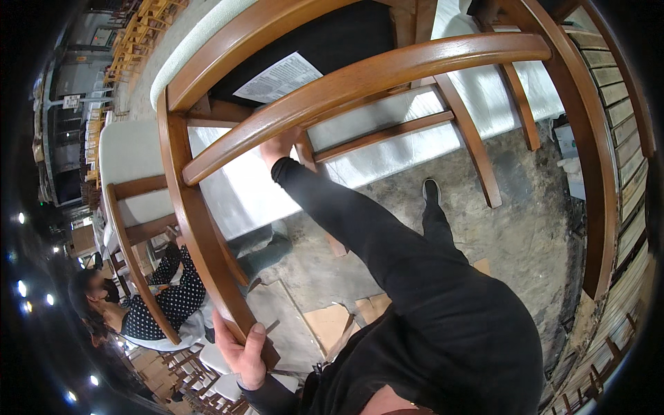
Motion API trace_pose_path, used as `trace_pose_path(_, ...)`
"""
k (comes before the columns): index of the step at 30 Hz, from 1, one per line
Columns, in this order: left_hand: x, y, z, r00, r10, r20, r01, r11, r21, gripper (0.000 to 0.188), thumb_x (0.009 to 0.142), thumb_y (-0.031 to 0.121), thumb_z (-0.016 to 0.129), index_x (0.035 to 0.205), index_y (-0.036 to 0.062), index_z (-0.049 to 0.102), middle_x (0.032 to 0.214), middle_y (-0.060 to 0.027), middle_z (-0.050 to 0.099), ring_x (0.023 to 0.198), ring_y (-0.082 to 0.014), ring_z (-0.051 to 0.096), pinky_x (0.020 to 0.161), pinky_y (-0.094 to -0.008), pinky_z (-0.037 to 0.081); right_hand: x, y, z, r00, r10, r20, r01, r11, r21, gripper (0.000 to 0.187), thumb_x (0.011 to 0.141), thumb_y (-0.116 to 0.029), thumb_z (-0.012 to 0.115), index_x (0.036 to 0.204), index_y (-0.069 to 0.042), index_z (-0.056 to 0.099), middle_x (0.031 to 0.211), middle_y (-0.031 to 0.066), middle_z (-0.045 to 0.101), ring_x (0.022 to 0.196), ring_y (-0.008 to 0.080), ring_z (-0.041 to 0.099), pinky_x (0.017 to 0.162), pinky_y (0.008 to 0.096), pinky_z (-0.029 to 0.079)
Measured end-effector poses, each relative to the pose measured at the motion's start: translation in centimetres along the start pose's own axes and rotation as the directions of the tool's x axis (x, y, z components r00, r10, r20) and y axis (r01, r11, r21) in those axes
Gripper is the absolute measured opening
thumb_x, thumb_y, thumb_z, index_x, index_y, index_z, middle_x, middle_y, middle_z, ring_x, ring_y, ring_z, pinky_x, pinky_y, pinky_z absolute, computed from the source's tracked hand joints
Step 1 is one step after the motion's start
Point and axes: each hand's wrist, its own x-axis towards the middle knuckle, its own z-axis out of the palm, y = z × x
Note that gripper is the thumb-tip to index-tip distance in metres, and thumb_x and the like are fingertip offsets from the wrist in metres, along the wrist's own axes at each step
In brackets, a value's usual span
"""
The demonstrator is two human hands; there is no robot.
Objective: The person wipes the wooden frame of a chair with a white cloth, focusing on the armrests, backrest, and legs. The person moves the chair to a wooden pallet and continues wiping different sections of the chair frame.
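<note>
One chair [366, 79] with one label [278, 77] is clasped by the left hand [243, 354]; the grip of the right hand [279, 146] cannot be told.

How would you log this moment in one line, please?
Left hand: gripping wooden post; right hand: partly hidden behind curved rail, grip unclear; white label: showing

Bright centre, dark fisheye-bent margins

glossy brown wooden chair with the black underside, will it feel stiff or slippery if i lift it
The glossy brown wooden chair is probably stiff: thick posts join a broad curved rail. Its smooth shine suggests a slightly slippery grip.
</note>
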Motion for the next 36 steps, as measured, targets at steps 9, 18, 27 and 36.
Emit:
trace_pose_path(9,-0.5,0.0,0.3,0.999,0.041,-0.011,-0.041,0.999,0.012,0.079,0.08,0.008,0.07,0.148,-0.0053,0.033,0.109,-0.0053,0.057,0.092,-0.0127,0.053,0.083,-0.0255,0.043,0.7,-1.4,-3.0,0.998,-0.059,0.021,0.052,0.966,0.254,0.014,0.085,-0.012,0.064,0.094,-0.002,0.062,0.1,0.0194,0.063,0.094,0.0387,0.06,0.084,0.0482,0.047)
trace_pose_path(18,0.0,-0.1,0.0,0.997,0.021,-0.077,-0.017,0.999,0.049,0.079,0.077,0.014,0.074,0.145,-0.0049,0.037,0.107,-0.0043,0.057,0.088,-0.0115,0.053,0.077,-0.0237,0.043,-1.1,1.3,0.3,0.752,-0.657,-0.062,0.648,0.753,-0.114,0.016,0.081,-0.007,0.066,0.095,-0.001,0.063,0.098,0.0236,0.063,0.1,0.0419,0.059,0.088,0.0501,0.046)
trace_pose_path(27,0.4,0.8,0.4,1.0,0.007,0.025,-0.007,1.0,-0.018,0.07,0.073,0.01,0.071,0.136,-0.0033,0.044,0.105,-0.0033,0.055,0.09,-0.0115,0.05,0.081,-0.0242,0.042,3.8,5.7,-5.1,0.942,-0.335,-0.033,0.306,0.892,-0.333,0.02,0.082,-0.008,0.064,0.101,-0.003,0.066,0.103,0.0217,0.064,0.104,0.0409,0.059,0.09,0.0466,0.047)
trace_pose_path(36,0.3,0.4,-0.2,0.999,-0.034,0.039,0.034,0.999,-0.016,0.068,0.072,0.01,0.071,0.134,-0.004,0.045,0.101,-0.0033,0.055,0.09,-0.0117,0.05,0.08,-0.0251,0.042,5.9,7.5,-6.7,0.917,-0.395,-0.056,0.32,0.813,-0.486,0.025,0.082,-0.016,0.066,0.095,0.005,0.067,0.104,0.0273,0.062,0.099,0.0428,0.061,0.087,0.0506,0.048)
